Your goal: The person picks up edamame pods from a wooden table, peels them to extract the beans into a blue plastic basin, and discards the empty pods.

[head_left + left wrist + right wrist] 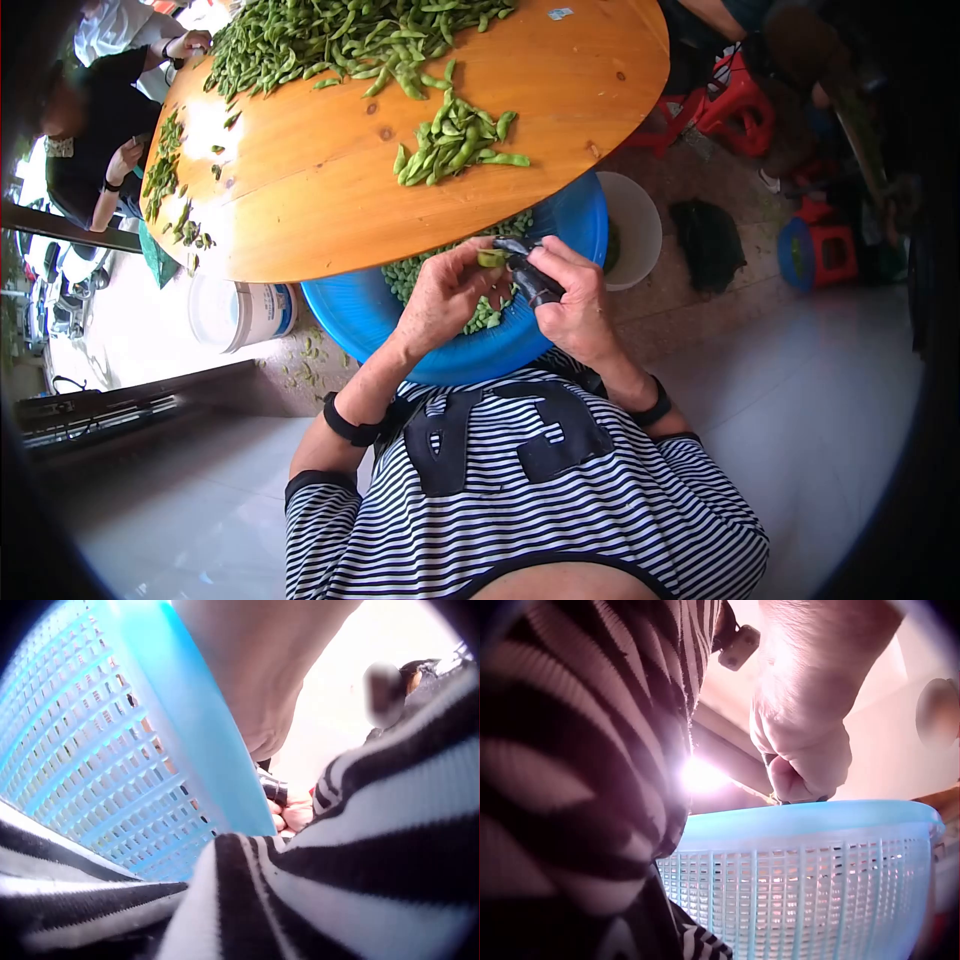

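Over a blue plastic basket [430, 371], both hands meet at a green soybean pod [490, 258]. My left hand [440, 300] pinches the pod between thumb and fingers. My right hand [580, 305] grips its other end, with what looks like black covers [537, 285] on thumb and forefinger. Shelled green beans [400, 280] lie in the basket below. The right wrist view has the right hand [802, 750] just above the basket rim [810, 816]; the pod is hidden there. In the left wrist view a forearm blocks most of the hands' work.
A wooden table [330, 200] overhangs the basket's far side. On it are a large heap of pods [330, 40] and a smaller pile [455, 145]. White buckets [630, 230] flank the basket. Red stools [735, 105] stand at right; another person's hand [125, 160] is at the left edge.
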Tool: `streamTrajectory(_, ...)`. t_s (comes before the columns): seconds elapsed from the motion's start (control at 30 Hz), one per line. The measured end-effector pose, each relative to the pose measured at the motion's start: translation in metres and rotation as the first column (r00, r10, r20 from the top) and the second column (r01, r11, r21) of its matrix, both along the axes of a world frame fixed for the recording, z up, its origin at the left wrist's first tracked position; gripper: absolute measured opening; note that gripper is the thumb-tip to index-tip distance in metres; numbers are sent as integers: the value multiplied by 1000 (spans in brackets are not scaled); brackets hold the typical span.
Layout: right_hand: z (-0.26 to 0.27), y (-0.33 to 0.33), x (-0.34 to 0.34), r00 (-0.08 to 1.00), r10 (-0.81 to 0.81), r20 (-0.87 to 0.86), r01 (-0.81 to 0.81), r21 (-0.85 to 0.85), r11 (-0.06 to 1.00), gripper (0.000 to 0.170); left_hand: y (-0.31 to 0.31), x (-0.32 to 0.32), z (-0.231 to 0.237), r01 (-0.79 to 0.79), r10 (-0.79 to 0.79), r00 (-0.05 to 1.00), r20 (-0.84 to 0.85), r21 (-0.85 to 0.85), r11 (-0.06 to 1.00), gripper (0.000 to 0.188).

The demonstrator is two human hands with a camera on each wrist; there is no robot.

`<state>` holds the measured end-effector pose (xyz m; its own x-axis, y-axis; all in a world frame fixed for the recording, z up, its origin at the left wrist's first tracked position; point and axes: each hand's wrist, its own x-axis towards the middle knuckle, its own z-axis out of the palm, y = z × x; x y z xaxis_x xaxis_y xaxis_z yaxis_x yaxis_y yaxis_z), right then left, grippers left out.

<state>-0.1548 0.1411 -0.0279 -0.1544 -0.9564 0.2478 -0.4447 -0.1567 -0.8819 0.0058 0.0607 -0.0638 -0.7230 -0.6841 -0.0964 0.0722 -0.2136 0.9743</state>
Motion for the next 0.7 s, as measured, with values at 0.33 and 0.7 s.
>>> streamTrajectory(0.33, -10, 38, -122, 750, -297, -591, 432, 98, 897, 41, -46, -22, 45, 232, 55, 943, 328, -766, 600, 11)
streamTrajectory(0.7, 0, 8, -82, 972, -229, 54, 227, 31, 973, 33, -80, -64, 37, 31, 414, 899, 143, -964, 265, 12)
